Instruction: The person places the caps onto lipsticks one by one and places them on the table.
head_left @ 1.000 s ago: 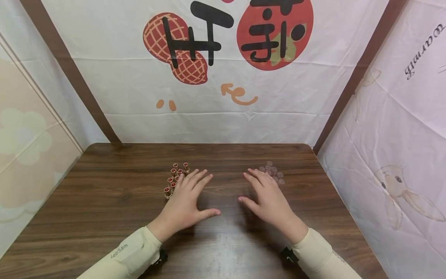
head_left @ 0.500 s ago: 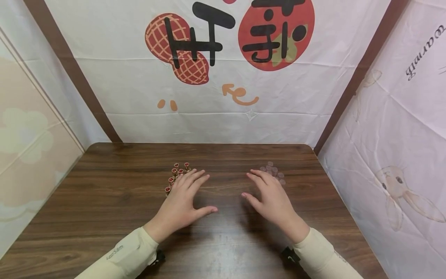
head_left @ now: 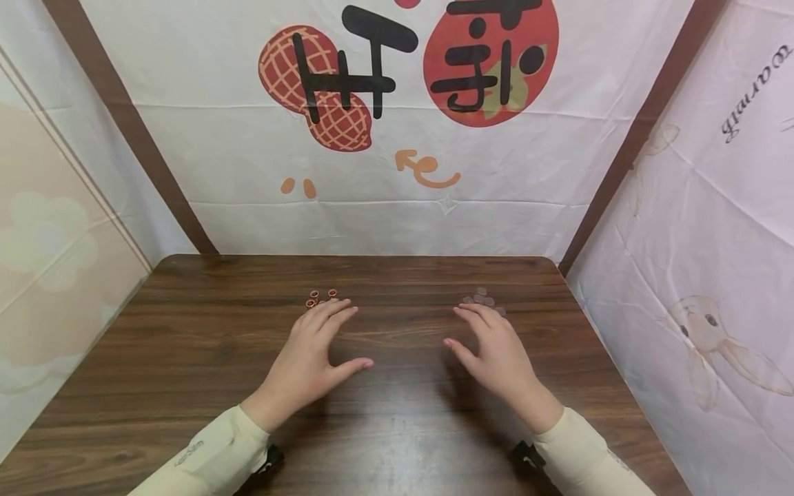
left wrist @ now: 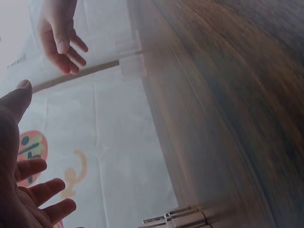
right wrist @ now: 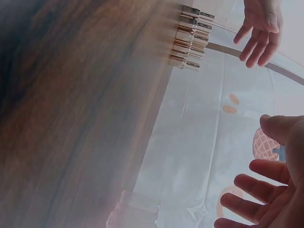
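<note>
Both my left hand (head_left: 300, 358) and right hand (head_left: 504, 351) are wide and empty, and should move gently lest they knock gold tubes (head_left: 311, 303) centre-left or clear pieces (head_left: 489, 302) centre-right of the frame.

Toward the far side of the table (head_left: 397, 286), the lipstick tubes (right wrist: 189, 37) stood clustered on the left and the caps (head_left: 480, 299) on the right, well apart. Nearer the person came the hands — left hand (head_left: 307, 355) before the tubes, right hand (head_left: 504, 355) before the caps. A printed cloth (head_left: 372, 224) hung behind the table, with a left cloth (head_left: 56, 296) and right cloth (head_left: 670, 248) flanking it.
</note>
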`<state>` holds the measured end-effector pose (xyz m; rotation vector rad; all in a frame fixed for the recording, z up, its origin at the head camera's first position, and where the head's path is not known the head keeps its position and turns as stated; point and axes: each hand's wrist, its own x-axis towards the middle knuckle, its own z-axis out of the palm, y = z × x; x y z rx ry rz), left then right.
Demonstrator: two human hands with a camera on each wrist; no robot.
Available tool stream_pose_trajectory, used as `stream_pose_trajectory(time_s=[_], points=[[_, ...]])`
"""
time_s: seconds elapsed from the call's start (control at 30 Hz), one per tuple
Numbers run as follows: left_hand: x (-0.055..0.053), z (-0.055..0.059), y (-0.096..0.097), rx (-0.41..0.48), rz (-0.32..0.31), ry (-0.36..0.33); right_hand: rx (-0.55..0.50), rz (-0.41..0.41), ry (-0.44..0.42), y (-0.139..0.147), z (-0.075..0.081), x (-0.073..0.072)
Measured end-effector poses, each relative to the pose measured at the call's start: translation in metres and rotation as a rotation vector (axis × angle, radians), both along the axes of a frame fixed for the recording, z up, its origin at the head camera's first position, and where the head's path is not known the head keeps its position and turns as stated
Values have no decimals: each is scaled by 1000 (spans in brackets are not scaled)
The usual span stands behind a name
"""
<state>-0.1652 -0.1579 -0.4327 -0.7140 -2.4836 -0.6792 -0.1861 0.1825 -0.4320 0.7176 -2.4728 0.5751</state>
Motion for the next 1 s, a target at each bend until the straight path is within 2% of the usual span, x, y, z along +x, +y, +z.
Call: stream_pose_trajectory(time_s=[0.5,1.0], points=[[6,4,-22,58,61,-1,-45,-24,28,11,6,-4],[8,2,-44,109,147,-12,-93,-87,-24,21,10,-4]])
